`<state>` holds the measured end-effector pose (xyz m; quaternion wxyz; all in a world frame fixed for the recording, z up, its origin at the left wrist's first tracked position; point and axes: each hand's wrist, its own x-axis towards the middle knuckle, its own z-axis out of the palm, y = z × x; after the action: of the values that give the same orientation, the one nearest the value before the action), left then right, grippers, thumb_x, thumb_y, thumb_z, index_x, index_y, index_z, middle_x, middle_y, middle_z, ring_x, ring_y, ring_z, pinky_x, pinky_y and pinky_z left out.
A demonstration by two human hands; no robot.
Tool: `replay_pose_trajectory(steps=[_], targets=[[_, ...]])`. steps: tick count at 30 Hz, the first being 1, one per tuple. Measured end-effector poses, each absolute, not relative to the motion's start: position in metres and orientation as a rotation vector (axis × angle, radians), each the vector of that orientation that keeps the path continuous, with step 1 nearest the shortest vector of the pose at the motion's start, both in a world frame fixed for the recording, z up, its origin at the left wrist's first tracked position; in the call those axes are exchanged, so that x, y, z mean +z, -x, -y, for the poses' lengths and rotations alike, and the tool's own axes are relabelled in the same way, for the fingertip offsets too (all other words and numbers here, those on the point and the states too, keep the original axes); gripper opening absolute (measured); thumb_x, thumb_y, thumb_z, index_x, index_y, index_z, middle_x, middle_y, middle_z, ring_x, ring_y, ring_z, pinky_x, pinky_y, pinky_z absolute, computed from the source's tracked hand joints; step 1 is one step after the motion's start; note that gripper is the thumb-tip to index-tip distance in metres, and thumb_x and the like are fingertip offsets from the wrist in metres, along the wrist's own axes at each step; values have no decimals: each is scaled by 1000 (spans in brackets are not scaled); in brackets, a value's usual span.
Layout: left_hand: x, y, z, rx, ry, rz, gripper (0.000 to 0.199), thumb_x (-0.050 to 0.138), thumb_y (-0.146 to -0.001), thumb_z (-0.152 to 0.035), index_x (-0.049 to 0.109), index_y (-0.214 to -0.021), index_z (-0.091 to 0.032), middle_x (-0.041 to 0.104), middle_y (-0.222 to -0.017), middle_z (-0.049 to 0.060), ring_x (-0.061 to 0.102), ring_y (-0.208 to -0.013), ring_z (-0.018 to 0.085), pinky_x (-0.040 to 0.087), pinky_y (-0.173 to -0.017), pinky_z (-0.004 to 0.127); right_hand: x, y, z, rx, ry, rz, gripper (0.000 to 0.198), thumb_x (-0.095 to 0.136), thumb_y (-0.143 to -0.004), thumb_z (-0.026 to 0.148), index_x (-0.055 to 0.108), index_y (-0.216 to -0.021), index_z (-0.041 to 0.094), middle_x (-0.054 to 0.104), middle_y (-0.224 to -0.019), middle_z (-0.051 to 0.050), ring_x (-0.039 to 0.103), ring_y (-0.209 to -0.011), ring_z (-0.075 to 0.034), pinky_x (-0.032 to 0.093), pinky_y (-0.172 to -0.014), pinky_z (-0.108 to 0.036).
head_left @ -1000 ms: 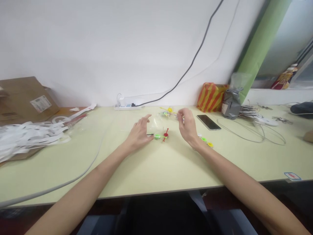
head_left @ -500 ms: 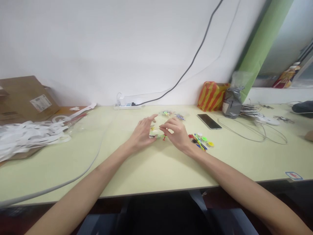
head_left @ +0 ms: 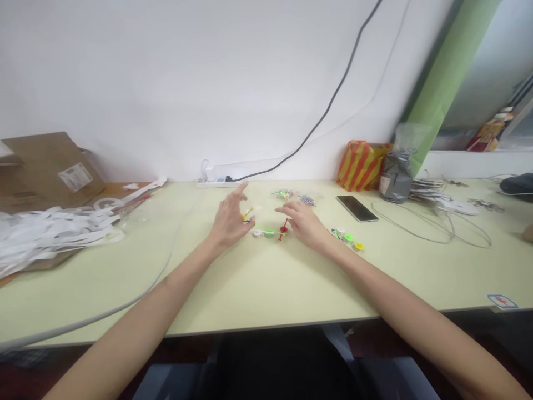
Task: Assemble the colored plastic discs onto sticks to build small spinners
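Note:
My left hand (head_left: pixel 229 221) rests over the table, thumb and fingers spread, holding nothing. Beside its fingers is a small yellow plastic piece (head_left: pixel 247 213), with a dark bit near the thumb. My right hand (head_left: pixel 306 223) is open too, its index finger stretched to the left. Close to its thumb stands a small red plastic piece (head_left: pixel 283 229) with thin arms; whether they touch I cannot tell. Between the hands lie a green piece (head_left: pixel 270 233) and a whitish round piece (head_left: pixel 257 233), roughly in a row.
Round caps (head_left: pixel 348 239) and sticks lie right of my right wrist. Small bagged parts (head_left: pixel 285 193) sit behind the hands. A phone (head_left: pixel 357 208), striped bag (head_left: pixel 361 165) and grey bag (head_left: pixel 395 175) are at right. White strips (head_left: pixel 62 230), a carton (head_left: pixel 54 169) and a cable (head_left: pixel 125 305) are left.
My hands have moved apart, the left one going leftward. My right hand's pinched fingers have opened. The row of small pieces between the hands is now uncovered.

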<state>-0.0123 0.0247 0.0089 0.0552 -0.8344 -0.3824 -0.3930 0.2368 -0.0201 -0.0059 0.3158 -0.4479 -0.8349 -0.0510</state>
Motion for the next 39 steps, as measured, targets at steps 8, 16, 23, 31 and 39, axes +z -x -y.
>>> replay_pose_trajectory(steps=[8, 16, 23, 31, 39], targets=[[10, 22, -33, -1105, 2520, 1153, 88, 62, -80, -23, 18, -156, -23, 59, -121, 10, 54, -118, 30, 40, -103, 47, -23, -253, -7, -209, 1360, 2298, 13, 71, -86, 9, 75, -81, 20, 70, -91, -8, 58, -96, -24, 38, -83, -34], [7, 14, -25, -1024, 2614, 1130, 98, 64, -80, -21, 7, -160, -26, 59, -124, 10, 55, -117, 30, 41, -100, 47, 3, -272, 2, -333, 1248, 1876, 40, 45, -87, -5, 73, -100, 20, 70, -87, -7, 58, -87, -24, 38, -79, -36], [10, -2, -8, -1025, 2692, 1034, 95, 64, -82, -23, 10, -160, -27, 59, -124, 8, 56, -115, 28, 41, -101, 44, 3, -235, 21, -341, 985, 1958, 26, 45, -101, 12, 68, -104, 22, 72, -88, -5, 62, -84, -21, 40, -81, -34], [4, -11, -4, -1044, 2760, 843, 92, 62, -85, -23, 8, -159, -28, 60, -125, 8, 56, -118, 27, 41, -102, 43, -1, -211, 31, -455, 1006, 1921, 29, 57, -100, 34, 61, -74, 22, 63, -67, -4, 54, -70, -20, 37, -70, -34], [4, -11, -3, -1117, 2723, 899, 93, 63, -84, -25, 8, -159, -31, 59, -124, 8, 59, -107, 25, 46, -97, 42, 6, -205, 42, -212, 771, 2150, 26, 56, -101, 27, 65, -125, 23, 72, -118, -9, 58, -112, -24, 45, -89, -39]])
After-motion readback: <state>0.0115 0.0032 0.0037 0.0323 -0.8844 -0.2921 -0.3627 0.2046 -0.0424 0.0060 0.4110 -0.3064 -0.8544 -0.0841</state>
